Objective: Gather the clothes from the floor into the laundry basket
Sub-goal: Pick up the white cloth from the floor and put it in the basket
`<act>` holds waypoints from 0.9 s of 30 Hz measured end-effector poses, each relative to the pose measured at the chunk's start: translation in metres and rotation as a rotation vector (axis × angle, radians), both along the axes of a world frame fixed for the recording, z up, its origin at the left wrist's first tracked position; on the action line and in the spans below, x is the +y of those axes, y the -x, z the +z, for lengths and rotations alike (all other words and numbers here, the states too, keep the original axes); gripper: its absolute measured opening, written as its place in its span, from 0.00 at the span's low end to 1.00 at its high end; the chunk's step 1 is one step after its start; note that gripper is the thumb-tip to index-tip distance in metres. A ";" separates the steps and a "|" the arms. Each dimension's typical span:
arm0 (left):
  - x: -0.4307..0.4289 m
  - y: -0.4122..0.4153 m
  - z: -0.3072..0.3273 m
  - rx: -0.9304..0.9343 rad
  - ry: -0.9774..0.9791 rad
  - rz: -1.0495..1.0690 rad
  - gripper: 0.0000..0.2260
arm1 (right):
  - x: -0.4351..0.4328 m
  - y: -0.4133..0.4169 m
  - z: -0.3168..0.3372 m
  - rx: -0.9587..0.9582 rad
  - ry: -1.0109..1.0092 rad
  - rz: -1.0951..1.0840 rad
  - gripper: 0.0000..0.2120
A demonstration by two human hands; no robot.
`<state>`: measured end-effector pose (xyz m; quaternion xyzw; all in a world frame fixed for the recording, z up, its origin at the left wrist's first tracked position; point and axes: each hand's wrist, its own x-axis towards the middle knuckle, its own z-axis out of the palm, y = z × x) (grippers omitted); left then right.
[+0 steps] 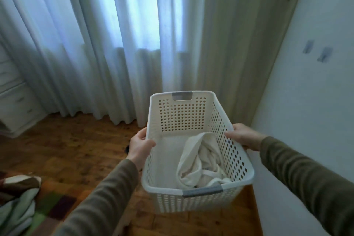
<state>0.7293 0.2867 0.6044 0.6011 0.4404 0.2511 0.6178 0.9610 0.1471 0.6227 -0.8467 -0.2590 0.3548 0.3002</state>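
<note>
Lowest in the frame, two olive sleeves (107,193) reach up from the bottom corners toward the middle. At lower left a heap of clothes (17,203), striped brown, cream and pale green, lies on a checked rug (57,209) on the wooden floor (76,140).

Just right of centre the person holds a white perforated basket (237,155) with grey handles, tilted so its open top faces the viewer. The left hand (140,146) grips the left long rim, fingers curled over the edge. The right hand (243,137) clasps the right long rim the same way, thumb lying on the inside wall. Inside, a cream garment (199,161) is bunched against the near right corner; the rest of the bottom shows bare.

Beyond the basket, pale curtains (115,44) hang to the floor across the upper frame. White drawers (15,105) stand at the left edge, and a white wall (316,92) fills the right.
</note>
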 end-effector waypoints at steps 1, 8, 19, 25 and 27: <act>0.004 0.002 0.018 -0.004 -0.016 0.004 0.24 | 0.003 0.002 0.020 -0.015 -0.007 0.011 0.09; 0.011 0.005 0.116 -0.113 -0.086 -0.019 0.17 | 0.012 -0.004 0.110 -0.049 -0.070 0.021 0.15; 0.048 -0.045 0.161 -0.121 -0.155 0.055 0.16 | 0.054 -0.059 0.164 -0.125 -0.093 0.117 0.14; 0.073 -0.073 0.168 -0.175 -0.179 0.145 0.17 | 0.105 -0.097 0.174 -0.167 -0.126 0.223 0.17; 0.083 -0.078 0.170 -0.174 -0.188 0.189 0.18 | 0.124 -0.104 0.175 -0.180 -0.122 0.262 0.17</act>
